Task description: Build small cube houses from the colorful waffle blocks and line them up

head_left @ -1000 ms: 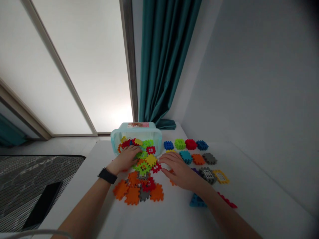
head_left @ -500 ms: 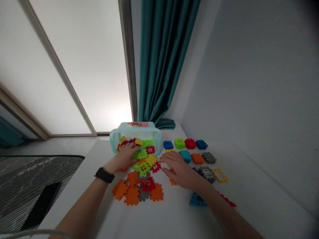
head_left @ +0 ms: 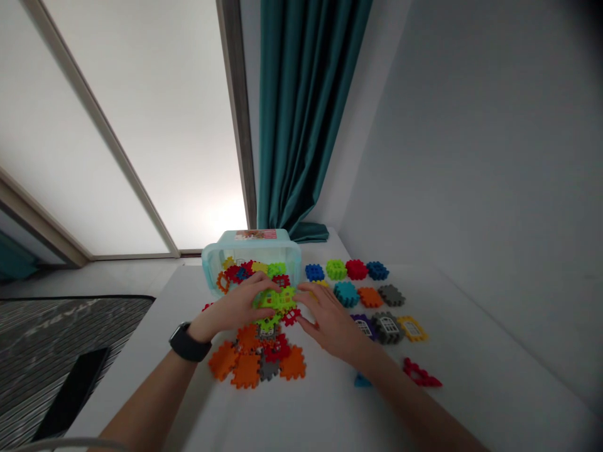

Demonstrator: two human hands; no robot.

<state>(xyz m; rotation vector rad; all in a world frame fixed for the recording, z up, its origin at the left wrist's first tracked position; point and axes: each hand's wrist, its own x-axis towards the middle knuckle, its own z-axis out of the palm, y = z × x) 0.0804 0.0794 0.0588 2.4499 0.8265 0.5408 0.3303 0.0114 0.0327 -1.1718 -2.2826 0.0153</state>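
Observation:
An aqua plastic tub [head_left: 252,254] lies tipped on its side, with multicoloured waffle blocks spilling from its mouth. My left hand [head_left: 238,306] grips a cluster of lime-green and yellow waffle blocks [head_left: 277,300] in front of the tub. My right hand [head_left: 327,320] has its fingers spread, with the fingertips against the same cluster and the thumb near a small red block [head_left: 291,317]. Orange waffle blocks [head_left: 245,370] lie in a heap below my hands. Part of the cluster is hidden by my fingers.
Rows of sorted blue, green, red, orange, grey and yellow blocks [head_left: 355,292] stand to the right on the white table [head_left: 330,414]. A red piece [head_left: 421,373] lies further right. A wall rises beyond them. A phone [head_left: 73,392] rests on a striped surface left of the table.
My hands have moved closer together and now meet on the lime-green and yellow cluster. My right forearm now covers most of the blue block at lower right. The view has shifted slightly.

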